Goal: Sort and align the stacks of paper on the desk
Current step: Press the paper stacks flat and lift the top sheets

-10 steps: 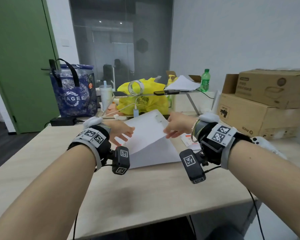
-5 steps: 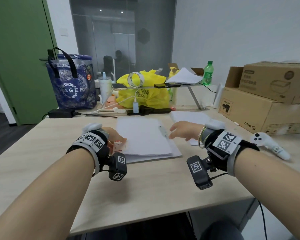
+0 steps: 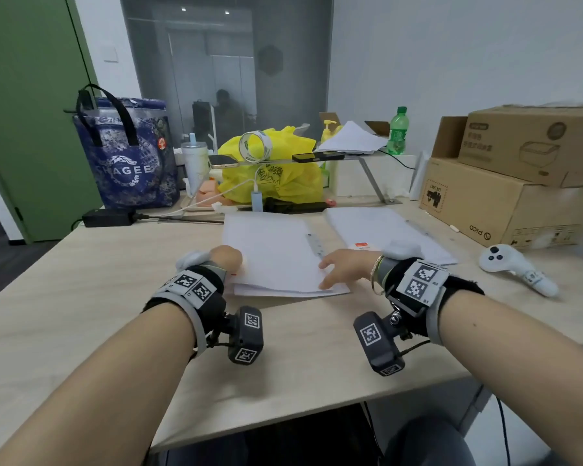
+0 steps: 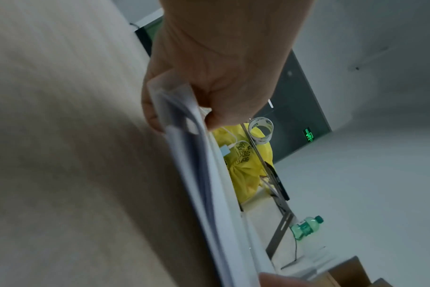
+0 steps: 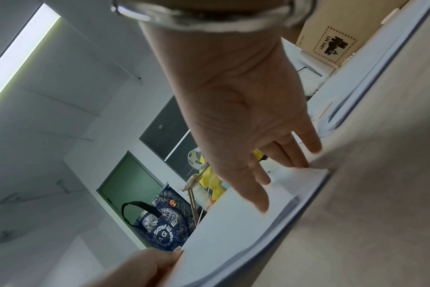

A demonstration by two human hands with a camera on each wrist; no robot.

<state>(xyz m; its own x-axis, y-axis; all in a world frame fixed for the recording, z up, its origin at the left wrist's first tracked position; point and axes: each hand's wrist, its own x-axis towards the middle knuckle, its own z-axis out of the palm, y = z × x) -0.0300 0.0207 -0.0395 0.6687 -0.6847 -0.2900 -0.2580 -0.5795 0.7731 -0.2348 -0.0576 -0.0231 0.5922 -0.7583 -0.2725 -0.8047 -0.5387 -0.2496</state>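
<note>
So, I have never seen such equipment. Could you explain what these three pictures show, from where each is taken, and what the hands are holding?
No machine: a person wears three cameras. One sits on the head and looks down at the desk; the other two sit on the wrists. The left hand pinches the edge of the near paper stack; its grip shows in the left wrist view. The right hand rests straight fingers on that stack. A second paper stack and a white controller lie to the right.
</note>
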